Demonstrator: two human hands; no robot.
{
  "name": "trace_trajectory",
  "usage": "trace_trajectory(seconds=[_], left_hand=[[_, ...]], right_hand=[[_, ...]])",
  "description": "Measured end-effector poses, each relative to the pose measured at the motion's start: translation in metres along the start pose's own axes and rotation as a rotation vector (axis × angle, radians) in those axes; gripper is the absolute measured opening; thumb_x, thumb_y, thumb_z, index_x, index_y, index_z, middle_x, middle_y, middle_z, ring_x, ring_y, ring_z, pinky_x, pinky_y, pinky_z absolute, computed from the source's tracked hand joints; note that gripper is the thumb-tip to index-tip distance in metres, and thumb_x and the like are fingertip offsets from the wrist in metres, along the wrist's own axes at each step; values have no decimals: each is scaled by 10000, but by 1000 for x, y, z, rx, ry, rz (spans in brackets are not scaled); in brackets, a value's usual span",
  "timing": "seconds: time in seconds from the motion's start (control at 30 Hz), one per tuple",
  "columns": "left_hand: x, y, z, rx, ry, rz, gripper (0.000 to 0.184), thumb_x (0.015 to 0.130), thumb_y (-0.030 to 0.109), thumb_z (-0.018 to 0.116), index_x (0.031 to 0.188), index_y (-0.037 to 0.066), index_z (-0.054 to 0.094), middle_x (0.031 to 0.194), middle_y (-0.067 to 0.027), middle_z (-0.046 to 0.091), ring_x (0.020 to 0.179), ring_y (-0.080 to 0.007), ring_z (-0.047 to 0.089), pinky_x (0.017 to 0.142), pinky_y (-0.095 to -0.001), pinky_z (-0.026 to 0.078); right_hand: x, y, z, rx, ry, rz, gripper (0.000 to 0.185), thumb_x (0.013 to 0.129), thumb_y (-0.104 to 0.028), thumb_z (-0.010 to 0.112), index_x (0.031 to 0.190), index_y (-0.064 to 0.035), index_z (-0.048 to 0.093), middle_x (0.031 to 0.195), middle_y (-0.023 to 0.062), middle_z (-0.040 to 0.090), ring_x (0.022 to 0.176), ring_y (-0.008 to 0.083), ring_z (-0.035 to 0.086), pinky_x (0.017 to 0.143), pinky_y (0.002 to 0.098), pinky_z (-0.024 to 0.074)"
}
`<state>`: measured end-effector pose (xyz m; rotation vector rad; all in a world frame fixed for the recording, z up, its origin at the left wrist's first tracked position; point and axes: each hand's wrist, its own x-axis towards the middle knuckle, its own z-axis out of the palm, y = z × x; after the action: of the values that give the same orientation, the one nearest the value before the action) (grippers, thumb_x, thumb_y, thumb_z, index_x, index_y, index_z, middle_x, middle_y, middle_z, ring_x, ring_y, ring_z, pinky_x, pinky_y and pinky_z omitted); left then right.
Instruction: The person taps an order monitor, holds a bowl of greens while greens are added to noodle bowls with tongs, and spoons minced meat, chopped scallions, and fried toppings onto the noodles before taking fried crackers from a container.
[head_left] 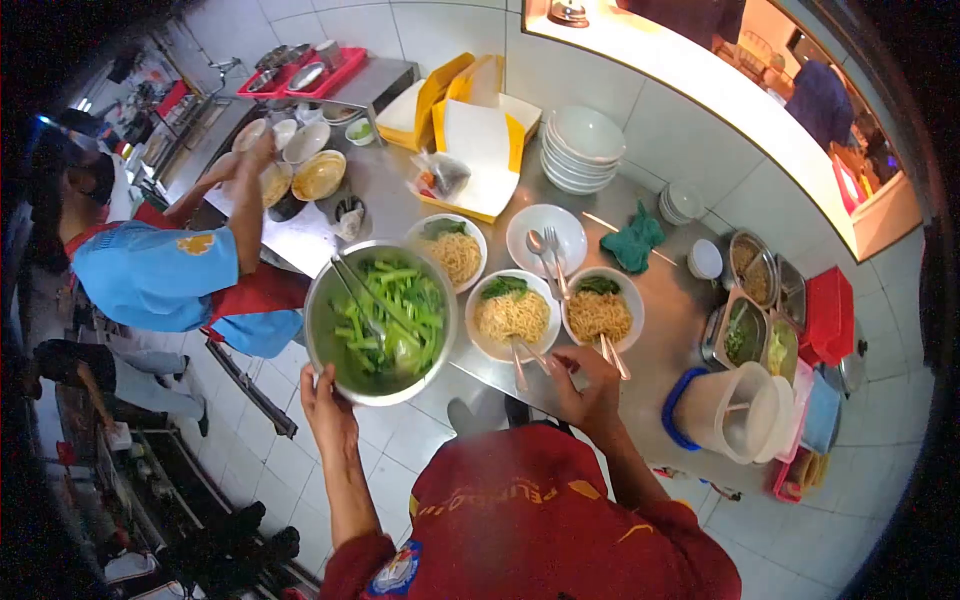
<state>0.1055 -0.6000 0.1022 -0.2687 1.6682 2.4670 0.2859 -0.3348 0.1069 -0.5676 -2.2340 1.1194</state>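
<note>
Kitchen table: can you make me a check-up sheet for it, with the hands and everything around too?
Surface: metal table, partly covered.
Job's things: metal bowl of greens; three bowls of noodles.
Clutter: green cloth, yellow box, stacked bowls.
Left hand: holds the metal bowl near its rim.
Right hand: beside the noodles; whether it touches cutlery is unclear.
Cables: nothing seen.
Surroundings: tiled wall; person in blue shirt.

Open strip of worktop [664,325] right of the noodle bowls [637,312]
Room to pass lies before the plastic tub [708,408]; the green cloth [632,240] bounds it behind, the steel bowl [375,388] blocks the left, its underside clearance hard to judge.
</note>
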Motion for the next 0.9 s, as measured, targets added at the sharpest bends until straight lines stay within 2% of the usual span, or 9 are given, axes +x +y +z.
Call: trace_trajectory(seconds=[0.33,0.43,0.5,0.6,0.63,0.7,0.83,0.87,0.9], left_hand=[[259,-8,105,-113,-70,65,94,860,127,520,932,66,511,809,-71,534,678,-185,568,429,-326,500],[335,9,144,-117,-253,-43,104,837,77,513,936,52,499,844,-91,522,651,-222,580,447,-367,529],[386,9,179,-189,-41,114,141,815,9,498,955,8,477,940,-139,535,713,-291,612,488,-445,571],[491,-14,212,-80,-172,360,269,772,-42,517,1033,-53,449,1068,-204,519,781,-362,621,531,-515,583],[482,-6,230,-83,-181,347,269,772,-42,517,1033,-53,449,1068,-204,519,781,-362,621,531,-515,583],[441,38,273,-300,160,134,375,741,-55,537,1099,-89,433,1085,-226,534,785,-376,629,530,-511,588],[556,10,298,-232,171,-45,312,769,93,530,1058,-24,516,1035,-149,572,847,-321,579,688,-467,558],[553,6,304,-135,155,35,374,710,-85,547,1073,-116,465,1011,-222,566,718,-338,635,490,-461,579],[581,-4,296,-257,9,-96,338,805,168,517,1094,-5,550,1086,-170,616,860,-316,632,630,-441,537]], right_hand=[[-28,20,-22,-21,39,63,112,784,-81,677,877,-33,637,769,116,645,656,224,625,610,325,492],[-29,26,-29,-99,120,112,98,790,-76,673,863,-22,637,740,107,637,638,189,604,604,301,477],[-27,29,-25,-150,188,158,87,794,-67,667,852,-10,637,713,101,629,623,157,586,598,280,462],[-20,25,-11,-249,329,223,73,815,-70,656,840,-7,629,695,84,620,617,140,577,593,273,456],[-17,19,-4,-235,414,291,65,825,-67,645,834,-6,625,695,76,618,617,133,572,593,270,454],[-14,16,13,-256,512,353,65,847,-52,620,822,8,612,721,65,622,628,118,566,600,265,456],[-4,-13,52,-235,523,386,54,832,-16,623,820,34,610,763,87,634,631,117,564,606,250,456],[-5,-20,61,-257,532,416,54,832,-16,623,820,34,610,763,87,634,631,117,564,606,250,456],[-5,-24,70,-230,544,421,55,819,-26,635,818,24,613,760,102,635,625,142,568,605,268,461]])
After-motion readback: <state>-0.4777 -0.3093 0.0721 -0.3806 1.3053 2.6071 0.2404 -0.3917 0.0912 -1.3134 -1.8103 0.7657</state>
